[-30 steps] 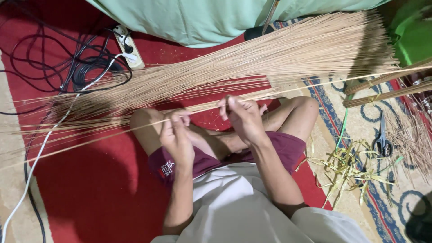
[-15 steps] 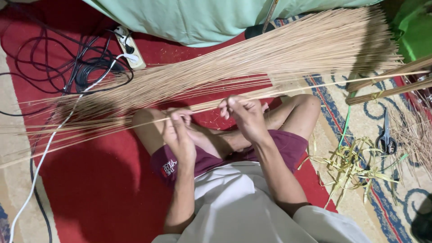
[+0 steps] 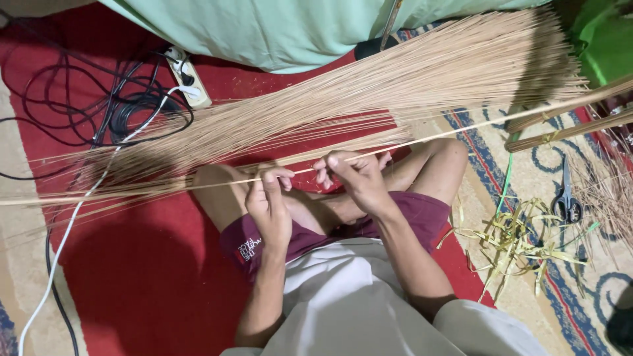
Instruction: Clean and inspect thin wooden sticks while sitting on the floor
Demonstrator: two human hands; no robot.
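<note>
The person sits cross-legged on a red mat (image 3: 132,283), and both hands meet over the lap on one long thin stick (image 3: 461,130) that runs from the far left edge across the knees and up to the right. The left hand (image 3: 269,206) has its fingers curled shut around the stick, thumb side up; the right hand (image 3: 353,177), just beside it, pinches the same stick between thumb and fingertips. Behind the stick, a big loose sheaf of like sticks (image 3: 409,82) lies slantwise across the floor, fanning out toward the upper right. Right of the knee, a heap of yellow-green leaf strips (image 3: 511,240) lies on a patterned carpet (image 3: 580,303), with a pair of scissors (image 3: 566,198) just beyond it. At the upper left, a white power strip (image 3: 186,78) sits among coiled black cables (image 3: 99,109), and a white cable (image 3: 72,217) trails down the mat. A pale green cloth (image 3: 277,29) spreads along the top.
</note>
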